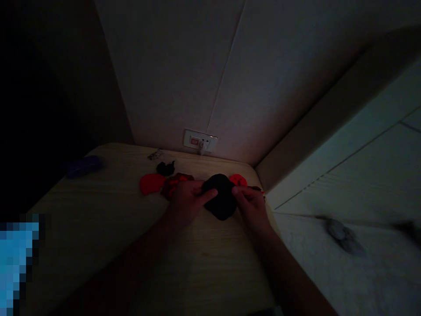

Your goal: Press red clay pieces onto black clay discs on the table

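A flat, roundish black piece (222,204) is held up over the wooden tabletop (112,219); in the dim light I cannot tell its material. My left hand (187,202) pinches its left edge, thumb lying on the face turned to me. At the opposite edge, the thumb and fingers of my right hand (252,210) are closed on it. Left of my left hand lie a smooth red piece (150,183) and a mottled dark red piece (170,185), partly hidden by that hand. Behind the black piece shows a round red piece (239,179) with dark marks. A small ragged black scrap (166,168) lies farther back.
A purple packet (84,166) rests at the table's left edge. A switch and socket plate (200,140) with a plug in it is on the wall behind. To the right, beyond the table edge, a blurred grey object (342,235) lies on the pale floor.
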The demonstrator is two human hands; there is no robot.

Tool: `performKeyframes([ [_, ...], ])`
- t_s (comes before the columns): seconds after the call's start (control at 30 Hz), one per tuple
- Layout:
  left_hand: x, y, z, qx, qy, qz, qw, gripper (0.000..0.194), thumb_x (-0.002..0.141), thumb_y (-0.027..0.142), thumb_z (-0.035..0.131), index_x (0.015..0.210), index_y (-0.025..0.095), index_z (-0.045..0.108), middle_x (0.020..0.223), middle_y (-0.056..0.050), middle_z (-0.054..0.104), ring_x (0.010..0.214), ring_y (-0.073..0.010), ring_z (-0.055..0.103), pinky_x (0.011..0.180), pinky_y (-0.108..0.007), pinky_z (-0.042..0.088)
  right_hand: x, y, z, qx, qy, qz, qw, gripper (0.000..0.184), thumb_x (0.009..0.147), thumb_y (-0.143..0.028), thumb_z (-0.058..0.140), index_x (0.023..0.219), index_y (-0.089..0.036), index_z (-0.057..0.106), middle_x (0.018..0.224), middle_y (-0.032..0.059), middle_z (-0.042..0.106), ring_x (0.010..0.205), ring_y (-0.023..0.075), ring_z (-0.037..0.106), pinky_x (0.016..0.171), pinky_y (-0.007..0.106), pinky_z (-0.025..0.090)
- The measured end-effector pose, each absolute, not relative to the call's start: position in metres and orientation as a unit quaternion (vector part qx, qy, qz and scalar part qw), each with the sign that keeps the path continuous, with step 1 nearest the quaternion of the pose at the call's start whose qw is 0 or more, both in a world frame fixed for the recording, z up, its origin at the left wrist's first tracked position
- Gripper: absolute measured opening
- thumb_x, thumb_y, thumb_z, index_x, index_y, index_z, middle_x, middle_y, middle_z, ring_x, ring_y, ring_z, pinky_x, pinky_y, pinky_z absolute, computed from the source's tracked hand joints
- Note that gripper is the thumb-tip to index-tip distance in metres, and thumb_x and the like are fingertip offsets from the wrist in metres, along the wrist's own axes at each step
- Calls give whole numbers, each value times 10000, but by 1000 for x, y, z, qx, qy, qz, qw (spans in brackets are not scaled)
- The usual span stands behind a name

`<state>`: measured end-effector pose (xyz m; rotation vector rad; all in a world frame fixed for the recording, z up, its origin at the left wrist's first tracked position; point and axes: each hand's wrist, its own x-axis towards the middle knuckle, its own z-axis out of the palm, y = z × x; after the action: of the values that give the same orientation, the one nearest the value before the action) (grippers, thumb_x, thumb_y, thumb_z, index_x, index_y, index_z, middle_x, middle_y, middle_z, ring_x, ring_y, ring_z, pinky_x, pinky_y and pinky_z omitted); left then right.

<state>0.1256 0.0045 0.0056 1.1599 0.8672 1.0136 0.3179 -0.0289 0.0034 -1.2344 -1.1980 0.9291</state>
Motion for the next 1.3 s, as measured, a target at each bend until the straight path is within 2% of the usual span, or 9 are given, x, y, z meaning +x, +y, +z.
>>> performKeyframes([
  [0.1, 126, 4, 7, 495, 372, 435, 654, 321, 756, 395, 805, 962, 152, 762, 891, -68, 798, 780, -200, 737, 685, -274, 550, 317, -29, 5, -536, -522, 377, 547, 360, 828, -520, 773, 694, -186, 759, 598, -11, 620, 535, 110, 475, 481, 239, 347],
  [0.23, 126, 4, 6, 488, 375, 438, 655, 344, 785, 426, 776, 975, 140, 758, 849, -72, 784, 721, -190, 719, 616, -259, 520, 314, -30, 5, -532, -510, 396, 548, 326, 816, -521, 790, 786, -197, 763, 638, -14, 647, 558, 111, 528, 494, 221, 406],
  [0.33, 126, 5, 5, 478, 387, 467, 635, 330, 777, 418, 779, 959, 142, 761, 821, -61, 775, 695, -179, 701, 598, -252, 507, 313, -30, 4, -508, -480, 484, 526, 354, 688, -475, 902, 878, -206, 771, 713, -9, 720, 597, 127, 622, 556, 231, 506],
  [0.47, 128, 5, 6, 443, 396, 498, 632, 321, 723, 421, 809, 885, 150, 752, 774, -40, 749, 658, -170, 675, 571, -256, 505, 315, -26, 3, -507, -463, 527, 500, 330, 539, -331, 983, 728, -182, 759, 669, -12, 736, 545, 129, 637, 537, 243, 527],
  [0.63, 130, 6, 6, 404, 409, 532, 622, 327, 697, 417, 830, 892, 166, 757, 789, -45, 759, 677, -180, 686, 590, -269, 527, 315, -25, 4, -488, -428, 535, 540, 361, 518, -319, 990, 809, -212, 804, 715, -3, 780, 575, 143, 682, 569, 252, 560],
  [0.93, 129, 8, 8, 335, 383, 571, 644, 366, 640, 391, 885, 878, 153, 742, 816, -50, 759, 705, -185, 693, 620, -282, 548, 313, -25, 9, -504, -377, 565, 533, 436, 494, -301, 999, 879, -210, 815, 712, 19, 795, 562, 161, 705, 568, 275, 579],
  [1.07, 129, 9, 6, 348, 381, 581, 629, 343, 653, 387, 881, 856, 151, 736, 803, -48, 751, 698, -162, 678, 629, -254, 525, 311, -26, 6, -491, -396, 557, 540, 390, 518, -363, 986, 834, -213, 812, 725, 16, 791, 595, 161, 700, 595, 286, 577],
  [1.17, 132, 8, 4, 326, 394, 580, 635, 338, 686, 402, 855, 897, 169, 730, 851, -51, 749, 773, -190, 696, 663, -275, 540, 311, -26, 10, -505, -428, 492, 565, 289, 600, -369, 945, 793, -210, 798, 740, 16, 782, 617, 155, 686, 599, 279, 558],
  [1.3, 138, 5, 2, 262, 363, 602, 661, 301, 811, 406, 748, 1047, 219, 732, 1149, -85, 745, 1105, -243, 687, 951, -360, 534, 311, -26, 37, -562, -542, 347, 519, 223, 742, -370, 838, 867, -195, 779, 733, 30, 748, 571, 154, 632, 499, 262, 474],
])
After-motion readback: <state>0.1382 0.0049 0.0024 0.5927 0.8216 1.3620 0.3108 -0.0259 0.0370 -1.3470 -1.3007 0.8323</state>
